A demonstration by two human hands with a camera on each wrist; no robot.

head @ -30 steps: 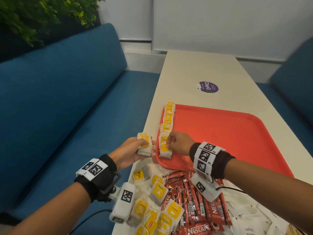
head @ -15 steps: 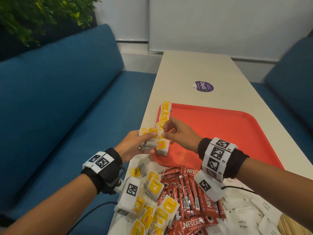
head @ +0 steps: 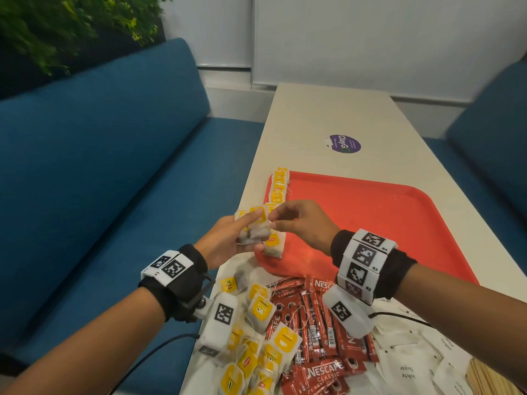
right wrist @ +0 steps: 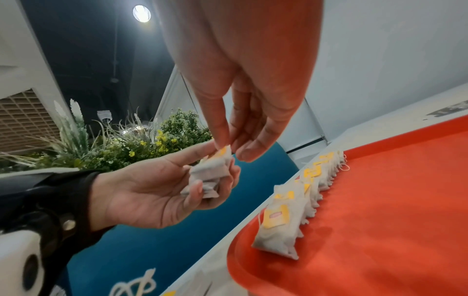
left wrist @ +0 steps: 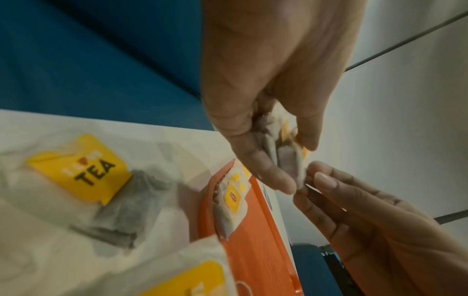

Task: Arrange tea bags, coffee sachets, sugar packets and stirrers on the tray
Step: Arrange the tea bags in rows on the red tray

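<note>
A red tray (head: 385, 223) lies on the cream table, with a row of yellow-tagged tea bags (head: 278, 189) along its left rim; the row (right wrist: 316, 180) also shows in the right wrist view. My left hand (head: 256, 230) holds a small bunch of tea bags (head: 251, 235) just left of the tray's near corner, thumb on top. My right hand (head: 273, 220) meets it there, and its thumb and forefinger pinch the top edge of one bag (right wrist: 222, 152) in the bunch. Seen from the left wrist, the right fingertips (left wrist: 319, 178) touch the bunch (left wrist: 286, 158).
Near me lie loose tea bags (head: 259, 309), red coffee sachets (head: 313, 323), white sugar packets (head: 407, 369) and wooden stirrers (head: 484, 380). Blue sofas flank the table. A purple sticker (head: 343, 143) sits beyond the tray. Most of the tray floor is bare.
My right hand has left the nearest tea bag in the tray's row and come up to the bunch. My left hand has moved closer to the tray corner.
</note>
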